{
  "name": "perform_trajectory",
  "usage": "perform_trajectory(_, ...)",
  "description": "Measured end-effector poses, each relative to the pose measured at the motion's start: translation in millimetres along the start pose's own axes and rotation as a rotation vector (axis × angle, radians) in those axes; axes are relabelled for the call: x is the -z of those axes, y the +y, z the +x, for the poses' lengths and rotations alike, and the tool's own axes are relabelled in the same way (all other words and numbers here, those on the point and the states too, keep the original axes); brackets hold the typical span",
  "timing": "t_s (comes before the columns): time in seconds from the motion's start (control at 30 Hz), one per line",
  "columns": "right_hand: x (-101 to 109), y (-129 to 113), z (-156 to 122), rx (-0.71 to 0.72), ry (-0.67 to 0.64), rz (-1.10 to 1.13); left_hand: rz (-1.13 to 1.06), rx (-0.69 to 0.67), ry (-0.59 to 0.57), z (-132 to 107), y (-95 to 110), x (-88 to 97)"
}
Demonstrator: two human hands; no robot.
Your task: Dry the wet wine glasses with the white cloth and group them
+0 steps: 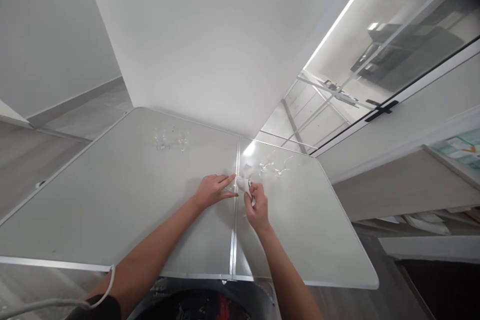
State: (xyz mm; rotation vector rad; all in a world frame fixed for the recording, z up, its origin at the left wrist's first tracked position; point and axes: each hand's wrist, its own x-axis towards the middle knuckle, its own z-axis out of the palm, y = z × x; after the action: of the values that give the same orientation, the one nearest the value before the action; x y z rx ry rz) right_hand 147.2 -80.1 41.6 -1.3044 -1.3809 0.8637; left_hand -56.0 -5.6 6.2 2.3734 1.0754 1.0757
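Over the table's middle seam, my left hand [213,190] has its thumb and fingers closed around a clear glass [230,188], of which only a faint outline shows. My right hand [257,207] pinches a crumpled white cloth [244,183] and presses it against the right end of the glass. Whether the cloth is fabric or paper I cannot tell. Beyond my right hand, clear glasses [279,172] stand or lie on the right table half; their outlines are faint. More clear glasses [183,141] are at the far side of the left half.
The pale folding table [112,200] has a metal seam and edging. A white wall or panel [210,45] rises at its far edge. Glass panes [360,60] in a frame run along the right. A white cable [110,285] hangs by my left forearm.
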Motion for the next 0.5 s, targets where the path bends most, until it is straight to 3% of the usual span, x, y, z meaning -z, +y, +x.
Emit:
perform_trajectory(0.13, 9, -11, 10, -0.117, -0.429, 0.161, -0.09, -0.08, -0.106, 1, 0, 3.5)
perform_trajectory(0.23, 19, -14, 21, -0.113, -0.643, 0.198, -0.078, -0.078, -0.118, 1, -1, 8.9)
perform_trajectory(0.37, 31, -9, 29, 0.107, -0.765, -0.096, -0.125, 0.067, -0.196, 3, 3, 20.5)
perform_trajectory(0.5, 39, -13, 34, 0.361, -0.902, -0.408, -0.527, 0.28, -0.491, 9, 11, 33.9)
